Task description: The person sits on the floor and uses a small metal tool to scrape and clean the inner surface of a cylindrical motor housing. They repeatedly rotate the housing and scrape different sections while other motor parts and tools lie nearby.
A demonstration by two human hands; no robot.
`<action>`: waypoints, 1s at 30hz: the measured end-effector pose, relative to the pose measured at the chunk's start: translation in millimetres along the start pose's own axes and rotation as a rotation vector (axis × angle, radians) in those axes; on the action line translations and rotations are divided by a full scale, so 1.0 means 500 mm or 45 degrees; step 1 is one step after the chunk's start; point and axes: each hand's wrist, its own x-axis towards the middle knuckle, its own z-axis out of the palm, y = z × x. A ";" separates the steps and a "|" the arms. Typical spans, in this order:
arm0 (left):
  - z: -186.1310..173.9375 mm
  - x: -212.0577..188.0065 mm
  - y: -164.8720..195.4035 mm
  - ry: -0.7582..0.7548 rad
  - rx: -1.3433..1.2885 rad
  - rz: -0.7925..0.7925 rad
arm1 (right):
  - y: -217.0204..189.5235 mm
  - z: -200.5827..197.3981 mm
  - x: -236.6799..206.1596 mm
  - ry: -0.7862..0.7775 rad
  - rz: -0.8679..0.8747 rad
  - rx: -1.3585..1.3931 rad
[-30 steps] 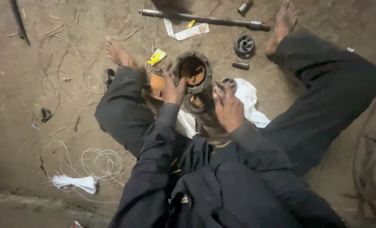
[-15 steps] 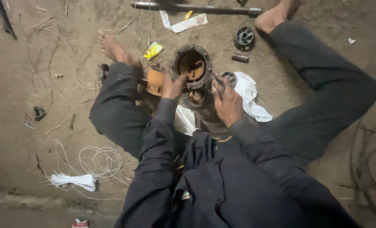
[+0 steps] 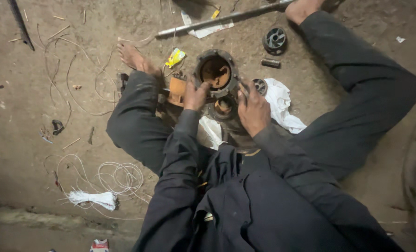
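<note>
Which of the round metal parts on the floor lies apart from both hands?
The dark wheel-shaped part near the long rod. The big rusty housing sits between the left hand and right hand.

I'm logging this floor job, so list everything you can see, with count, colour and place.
pump housing: one, rusty round, on the floor between the legs
orange part: one, left of the housing
metal rod: one, grey, top of view
black wheel: one, upper right
small cylinder: one, dark, below the wheel
white rag: one, right of the housing
yellow scrap: one, by the left foot
white wire coil: one, lower left
left hand: on the housing's left rim
right hand: at its right side
</note>
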 end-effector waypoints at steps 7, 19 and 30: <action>-0.014 0.007 -0.001 0.092 0.107 -0.042 | -0.053 0.000 0.018 0.029 -0.022 -0.119; -0.030 0.006 -0.047 0.098 0.126 -0.098 | -0.046 0.033 -0.009 -0.024 0.134 -0.048; -0.042 -0.009 -0.055 0.123 0.010 0.091 | -0.047 0.018 -0.002 -0.066 0.015 -0.075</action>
